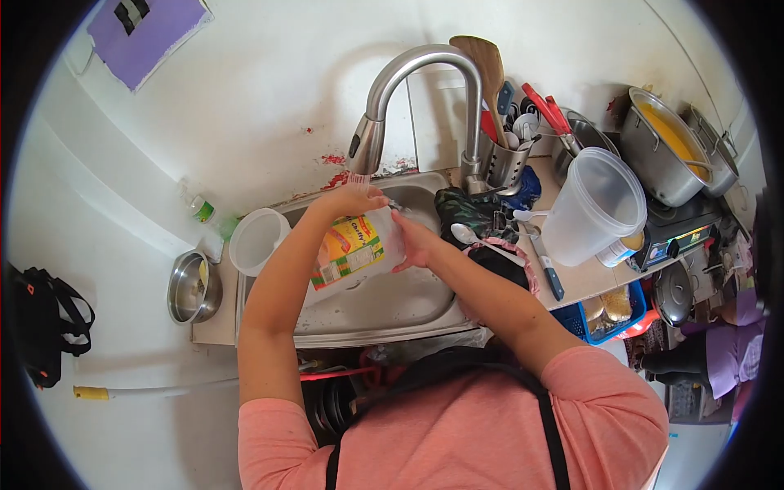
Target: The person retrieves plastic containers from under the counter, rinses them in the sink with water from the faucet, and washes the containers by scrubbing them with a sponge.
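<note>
Water (pixel 358 181) streams from the spray head of a curved steel faucet (pixel 425 55) onto the left hand (pixel 357 198) of a person in a salmon-pink shirt (pixel 465 425). That hand bends over the upper end of a translucent plastic container (pixel 359 255), fingers stretched across; whether it grips cannot be told. The right hand (pixel 416 243) clasps the container's right side. The container, wearing a yellow, green and red label (pixel 347 247), is tilted above the basin of a stainless steel sink (pixel 380 309).

Left of the basin sit a round white tub (pixel 253 247) and, farther out, a metal bowl (pixel 186 296). A small bottle (pixel 204 211) with a green label lies behind them. On the table (pixel 580 286) to the right are a metal spoon (pixel 463 233), a blue-handled knife (pixel 553 280), a clear plastic bucket (pixel 586 216) and a perforated utensil holder (pixel 505 169). Beyond, a large metal pot (pixel 648 155) stands by a black stove (pixel 653 255). A blue basket (pixel 576 321) shows below the table's edge.
</note>
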